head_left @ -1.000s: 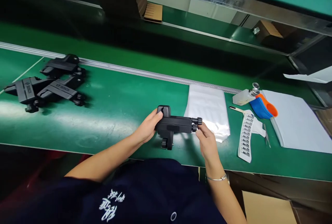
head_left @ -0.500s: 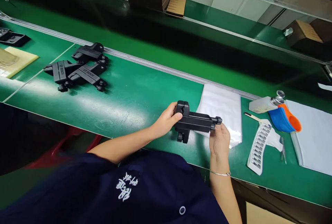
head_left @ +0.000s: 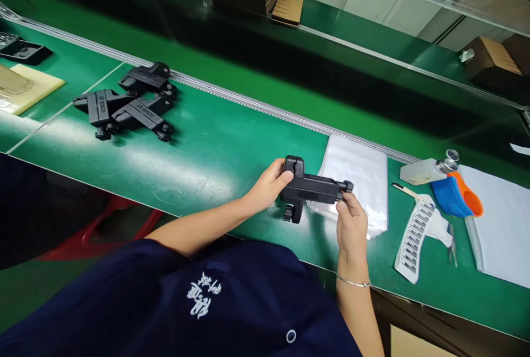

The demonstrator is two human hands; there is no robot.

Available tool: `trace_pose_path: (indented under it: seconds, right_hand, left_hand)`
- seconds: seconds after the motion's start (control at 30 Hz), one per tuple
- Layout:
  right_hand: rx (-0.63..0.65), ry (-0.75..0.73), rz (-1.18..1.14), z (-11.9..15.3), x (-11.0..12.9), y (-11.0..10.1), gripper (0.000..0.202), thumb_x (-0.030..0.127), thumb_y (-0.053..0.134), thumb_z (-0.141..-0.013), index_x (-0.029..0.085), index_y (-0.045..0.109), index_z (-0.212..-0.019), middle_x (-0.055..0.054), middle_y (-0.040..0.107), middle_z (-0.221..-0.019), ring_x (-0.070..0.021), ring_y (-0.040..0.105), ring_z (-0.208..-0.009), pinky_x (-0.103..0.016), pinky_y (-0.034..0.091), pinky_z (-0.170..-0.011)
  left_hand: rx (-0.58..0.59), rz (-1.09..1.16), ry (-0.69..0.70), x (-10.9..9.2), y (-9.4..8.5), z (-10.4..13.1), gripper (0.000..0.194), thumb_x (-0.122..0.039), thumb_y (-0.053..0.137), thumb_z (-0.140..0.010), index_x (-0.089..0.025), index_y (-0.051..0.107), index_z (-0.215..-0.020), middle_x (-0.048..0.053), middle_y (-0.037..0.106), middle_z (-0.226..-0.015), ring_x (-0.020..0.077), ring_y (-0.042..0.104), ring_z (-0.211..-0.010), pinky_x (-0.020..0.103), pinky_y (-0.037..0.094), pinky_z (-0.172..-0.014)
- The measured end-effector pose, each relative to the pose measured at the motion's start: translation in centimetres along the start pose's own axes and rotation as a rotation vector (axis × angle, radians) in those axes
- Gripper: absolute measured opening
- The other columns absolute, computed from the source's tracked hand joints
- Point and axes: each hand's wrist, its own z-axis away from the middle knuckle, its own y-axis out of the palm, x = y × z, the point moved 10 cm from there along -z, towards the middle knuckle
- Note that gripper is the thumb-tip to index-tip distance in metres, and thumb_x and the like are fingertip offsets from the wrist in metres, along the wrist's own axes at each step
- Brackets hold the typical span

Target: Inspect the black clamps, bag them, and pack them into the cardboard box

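Note:
A black clamp-like mount (head_left: 317, 188) with knobs at its right end is held above the green bench. My left hand (head_left: 267, 187) grips its left end, thumb laid over the upper block. At the other end, the fingers of my right hand (head_left: 351, 222) close on a small knob beneath the shaft. Behind the mount lies a stack of clear plastic bags (head_left: 360, 175). Similar black mounts (head_left: 128, 103), some lettered BOSCH, are piled at the left of the bench.
To the right are a label sheet (head_left: 416, 235), tweezers (head_left: 452, 246), a white pump bottle (head_left: 424, 171), a blue-and-orange cup-like item (head_left: 455, 194) and white sheets (head_left: 503, 224). A yellow pad (head_left: 41, 84) lies far left. Cardboard pieces (head_left: 287, 8) sit on the shelf behind.
The view has shifted slightly. Both hands still hold the mount in nearly the same pose; my right fingers have moved a little around the lower knob.

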Motion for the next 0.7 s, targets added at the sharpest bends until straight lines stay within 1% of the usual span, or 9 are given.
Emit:
trace_pose_path:
  seconds: [0.07, 0.13, 0.23, 0.3, 0.37, 0.47, 0.57, 0.63, 0.7]
  right_hand:
    - [-0.026, 0.021, -0.027, -0.1, -0.2, -0.3, 0.032, 0.048, 0.078, -0.072, 0.019, 0.07, -0.083, -0.001, 0.065, -0.084, -0.0185, 0.058, -0.082, -0.038, 0.045, -0.086]
    - [-0.052, 0.026, 0.051, -0.1, -0.2, -0.6, 0.034, 0.052, 0.072, -0.077, 0.018, 0.068, -0.075, 0.0, 0.063, -0.075, -0.0175, 0.056, -0.075, -0.038, 0.045, -0.085]
    - [-0.013, 0.013, 0.132, 0.1, 0.0, -0.1, 0.034, 0.052, 0.069, -0.08, 0.019, 0.071, -0.085, -0.002, 0.067, -0.085, -0.0192, 0.058, -0.085, -0.04, 0.043, -0.092]
    - [0.0, 0.032, 0.045, 0.1, -0.3, 0.1, 0.036, 0.05, 0.074, -0.075, 0.019, 0.071, -0.093, -0.003, 0.068, -0.094, -0.0201, 0.06, -0.091, -0.04, 0.042, -0.094]
    - [-0.026, 0.059, -0.032, 0.1, -0.7, 0.0, 0.037, 0.052, 0.075, -0.073, 0.019, 0.07, -0.089, -0.003, 0.068, -0.091, -0.0196, 0.061, -0.087, -0.04, 0.044, -0.092]
    - [-0.048, 0.06, 0.094, 0.0, -0.7, -0.3, 0.041, 0.058, 0.069, -0.076, 0.017, 0.066, -0.075, -0.002, 0.065, -0.076, -0.0194, 0.059, -0.078, -0.041, 0.047, -0.086]
    - [0.01, 0.019, 0.187, 0.0, -0.2, 0.2, 0.043, 0.06, 0.066, -0.078, 0.018, 0.069, -0.08, -0.005, 0.067, -0.083, -0.0222, 0.061, -0.086, -0.041, 0.047, -0.087]
    - [0.024, 0.005, 0.103, 0.1, -0.1, 0.3, 0.039, 0.057, 0.07, -0.076, 0.019, 0.07, -0.085, -0.005, 0.068, -0.089, -0.0223, 0.061, -0.09, -0.041, 0.046, -0.089]
    - [-0.011, 0.027, 0.026, 0.1, -0.6, 0.1, 0.036, 0.053, 0.073, -0.074, 0.018, 0.07, -0.082, -0.004, 0.068, -0.085, -0.0207, 0.062, -0.086, -0.041, 0.047, -0.09]
  left_hand:
    - [0.006, -0.033, 0.028, -0.3, 0.0, 0.0, 0.061, -0.069, 0.054, -0.083, -0.017, 0.053, -0.115, 0.009, 0.062, -0.11, 0.0242, 0.058, -0.102, 0.034, 0.045, -0.088]
    - [0.013, -0.052, 0.038, -0.4, 0.1, 0.0, 0.061, -0.069, 0.054, -0.083, -0.017, 0.053, -0.116, 0.009, 0.062, -0.11, 0.0241, 0.058, -0.102, 0.034, 0.045, -0.088]
    - [0.001, -0.005, -0.012, 0.2, 0.0, 0.1, 0.06, -0.07, 0.052, -0.084, -0.017, 0.054, -0.112, 0.009, 0.063, -0.109, 0.024, 0.058, -0.1, 0.033, 0.046, -0.085]
    - [-0.006, 0.009, -0.024, 0.5, 0.0, 0.2, 0.059, -0.069, 0.052, -0.084, -0.017, 0.055, -0.112, 0.009, 0.062, -0.109, 0.024, 0.058, -0.101, 0.033, 0.045, -0.086]
    - [-0.003, -0.014, 0.006, 0.2, 0.1, 0.3, 0.061, -0.068, 0.056, -0.083, -0.017, 0.054, -0.116, 0.009, 0.061, -0.11, 0.0241, 0.057, -0.102, 0.034, 0.044, -0.089]
    - [0.003, -0.018, 0.029, 0.0, 0.2, 0.2, 0.062, -0.068, 0.058, -0.082, -0.017, 0.053, -0.117, 0.009, 0.061, -0.11, 0.024, 0.057, -0.102, 0.034, 0.044, -0.089]
    - [-0.022, 0.043, -0.029, 0.7, -0.2, 0.0, 0.059, -0.069, 0.054, -0.084, -0.017, 0.055, -0.112, 0.008, 0.063, -0.108, 0.0236, 0.058, -0.1, 0.033, 0.045, -0.086]
    - [-0.032, 0.05, -0.049, 1.0, -0.5, 0.1, 0.059, -0.069, 0.052, -0.084, -0.016, 0.055, -0.111, 0.009, 0.063, -0.107, 0.0238, 0.059, -0.1, 0.033, 0.046, -0.085]
    - [-0.017, 0.01, -0.016, 0.7, -0.4, 0.3, 0.061, -0.068, 0.054, -0.084, -0.016, 0.053, -0.115, 0.009, 0.062, -0.11, 0.0243, 0.058, -0.102, 0.034, 0.045, -0.087]
